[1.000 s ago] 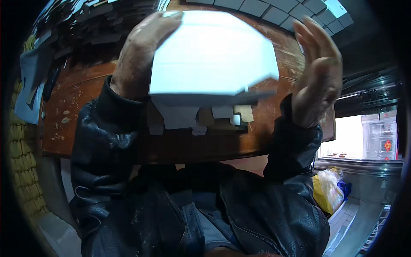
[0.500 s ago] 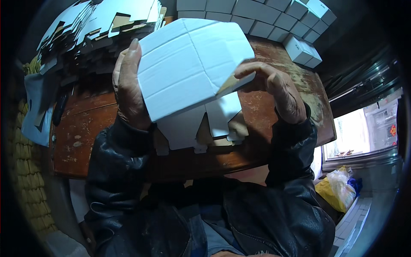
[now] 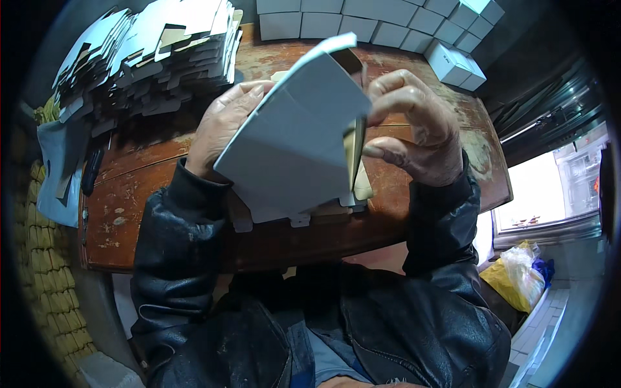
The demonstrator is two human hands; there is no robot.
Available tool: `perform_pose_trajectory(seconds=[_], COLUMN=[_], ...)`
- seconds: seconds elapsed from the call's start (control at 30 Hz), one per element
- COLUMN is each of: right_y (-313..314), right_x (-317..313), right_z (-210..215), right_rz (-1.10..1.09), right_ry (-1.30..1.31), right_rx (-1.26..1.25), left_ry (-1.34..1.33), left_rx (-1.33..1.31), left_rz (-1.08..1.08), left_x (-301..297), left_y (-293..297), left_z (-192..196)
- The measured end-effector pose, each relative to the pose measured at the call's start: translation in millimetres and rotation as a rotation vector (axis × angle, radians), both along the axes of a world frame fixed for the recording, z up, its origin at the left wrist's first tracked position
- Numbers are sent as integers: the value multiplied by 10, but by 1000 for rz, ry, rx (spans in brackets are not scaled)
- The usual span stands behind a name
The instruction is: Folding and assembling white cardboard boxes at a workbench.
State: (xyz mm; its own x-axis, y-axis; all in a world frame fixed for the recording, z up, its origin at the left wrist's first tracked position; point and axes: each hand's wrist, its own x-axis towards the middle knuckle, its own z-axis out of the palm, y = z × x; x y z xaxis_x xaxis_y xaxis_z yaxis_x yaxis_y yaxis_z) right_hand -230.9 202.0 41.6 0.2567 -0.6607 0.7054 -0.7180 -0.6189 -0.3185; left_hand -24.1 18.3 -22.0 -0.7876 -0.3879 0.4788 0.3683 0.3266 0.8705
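A partly folded white cardboard box (image 3: 297, 129) is held tilted above the table, its open end toward the right with brown inner flaps showing. My left hand (image 3: 229, 123) is closed on its left edge, the thumb on top and the other fingers partly hidden behind the board. At the right end, my right hand (image 3: 417, 126) has its bent fingers and thumb at the side flaps. Below the box, a flat white-and-brown box blank (image 3: 265, 212) lies on the table, mostly covered.
A tall pile of flat box blanks (image 3: 155, 64) stands at the back left of the worn wooden table (image 3: 142, 213). Finished white boxes (image 3: 381, 16) are stacked along the back. A black-handled tool (image 3: 92, 171) lies at the left edge. Plastic bags (image 3: 517, 275) sit at the lower right.
The box has turned from its broad creased face to a steeper tilt, its flapped end now facing right. My left hand has shifted right; my right hand has moved onto the end flaps.
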Motion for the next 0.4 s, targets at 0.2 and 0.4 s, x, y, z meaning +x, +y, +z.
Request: perform_pose_trajectory(seconds=[0.2,0.4], right_y=[-24,-53], right_x=[112,244], right_z=[-131,-151], right_rz=[-169,-147], right_ry=[-126,25], right_rx=[83,1], left_ry=[-61,-9], left_rx=[295,437], left_rz=[120,67], left_x=[-21,39], left_y=[168,-5], left_z=[83,18])
